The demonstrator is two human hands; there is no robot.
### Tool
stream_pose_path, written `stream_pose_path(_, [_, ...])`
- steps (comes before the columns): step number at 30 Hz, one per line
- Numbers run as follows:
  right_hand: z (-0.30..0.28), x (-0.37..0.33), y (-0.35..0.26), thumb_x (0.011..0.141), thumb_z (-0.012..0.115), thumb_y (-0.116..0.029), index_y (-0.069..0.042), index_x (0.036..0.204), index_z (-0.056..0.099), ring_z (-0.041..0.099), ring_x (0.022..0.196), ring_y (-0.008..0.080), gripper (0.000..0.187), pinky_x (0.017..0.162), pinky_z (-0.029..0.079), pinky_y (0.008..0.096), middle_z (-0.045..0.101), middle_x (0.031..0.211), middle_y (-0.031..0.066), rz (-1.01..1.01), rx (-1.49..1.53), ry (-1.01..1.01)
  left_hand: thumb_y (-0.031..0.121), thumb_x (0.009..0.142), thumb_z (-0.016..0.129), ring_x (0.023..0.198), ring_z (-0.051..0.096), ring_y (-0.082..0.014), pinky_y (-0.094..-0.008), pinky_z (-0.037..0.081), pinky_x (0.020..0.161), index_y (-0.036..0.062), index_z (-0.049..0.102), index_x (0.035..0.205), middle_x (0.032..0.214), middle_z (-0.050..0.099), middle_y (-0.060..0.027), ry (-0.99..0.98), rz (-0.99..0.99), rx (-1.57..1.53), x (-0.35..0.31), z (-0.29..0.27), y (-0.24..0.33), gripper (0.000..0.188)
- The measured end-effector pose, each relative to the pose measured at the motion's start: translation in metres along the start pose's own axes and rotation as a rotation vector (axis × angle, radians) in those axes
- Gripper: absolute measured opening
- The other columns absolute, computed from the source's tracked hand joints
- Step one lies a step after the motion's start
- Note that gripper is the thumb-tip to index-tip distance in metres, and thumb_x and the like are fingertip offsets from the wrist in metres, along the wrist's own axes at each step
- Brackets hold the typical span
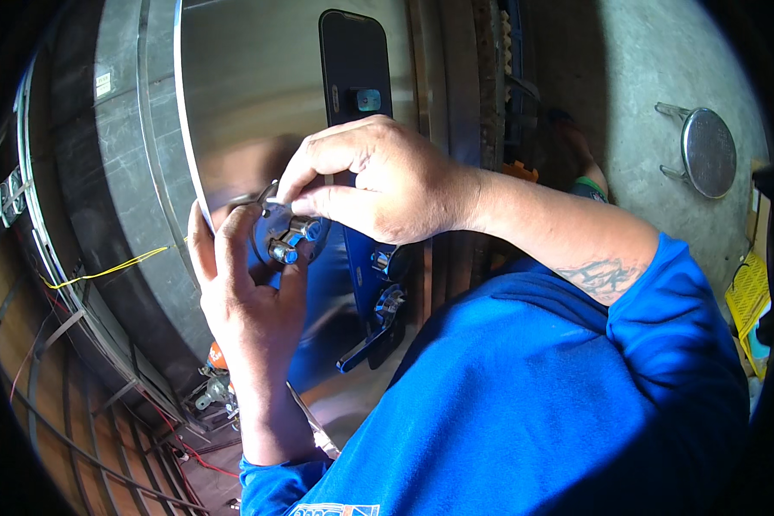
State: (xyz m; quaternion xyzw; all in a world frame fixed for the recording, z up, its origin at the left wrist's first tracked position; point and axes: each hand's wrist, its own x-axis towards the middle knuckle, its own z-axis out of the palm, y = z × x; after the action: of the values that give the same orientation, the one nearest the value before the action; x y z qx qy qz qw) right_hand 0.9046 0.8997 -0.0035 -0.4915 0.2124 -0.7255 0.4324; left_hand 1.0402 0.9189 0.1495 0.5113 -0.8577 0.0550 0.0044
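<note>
My left hand (254,297) closes its fingers round a round metal fitting (274,225) with two short shiny cylinders standing out of it. Thumb and forefinger of my right hand (400,181) pinch together at the fitting's upper edge; whatever lies between them is too small or hidden to name. Both hands are over a shiny metal door panel (249,86). Beside them, a long black lock plate (353,56) is on the panel, partly covered by my right hand. Lower on it are a shiny round knob (390,301) and a lever handle (365,347).
A round metal stool (709,153) lies on its side on the concrete floor at the right. Another person's arm (583,159) shows beyond my forearm. A yellow cord (120,273) runs at the left, near a metal frame (77,292). An orange-and-metal tool (218,378) is at lower left.
</note>
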Motion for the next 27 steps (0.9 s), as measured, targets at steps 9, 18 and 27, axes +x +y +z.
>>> stream_pose_path(9, [-0.004,0.017,-0.009,0.087,0.069,-0.005,0.001,0.094,0.074,0.073,0.086,0.0223,0.011,0.079,0.057,0.0328,0.074,0.092,0.0132,0.090,0.055,-0.198,-0.005,0.075,0.075,0.129,0.056,-0.0397,-0.0359,0.064,0.081,0.0081,0.062,0.126,0.150,0.040,-0.0267,0.024,0.061,0.094,-0.001,-0.003,0.000,0.053])
stream_pose_path(18, [-0.016,0.037,-0.012,0.082,0.068,-0.009,-0.003,0.092,0.075,0.072,0.077,0.0221,0.013,0.072,0.055,0.0332,0.075,0.084,0.0118,0.085,-0.088,-0.291,-0.005,0.077,0.072,0.129,0.057,-0.0402,-0.0350,0.063,0.080,0.0064,0.061,0.123,0.150,0.040,-0.0276,0.027,0.048,0.103,-0.002,-0.002,0.002,0.049])
stream_pose_path(27, [-0.013,0.047,-0.020,0.072,0.064,-0.003,-0.001,0.087,0.075,0.072,0.074,0.0282,0.018,0.069,0.056,0.0379,0.073,0.079,0.0163,0.005,-0.286,-0.333,-0.006,0.079,0.073,0.130,0.055,-0.0377,-0.0348,0.062,0.086,0.0068,0.060,0.122,0.144,0.047,-0.0257,0.058,0.044,0.135,-0.003,0.000,0.006,0.047])
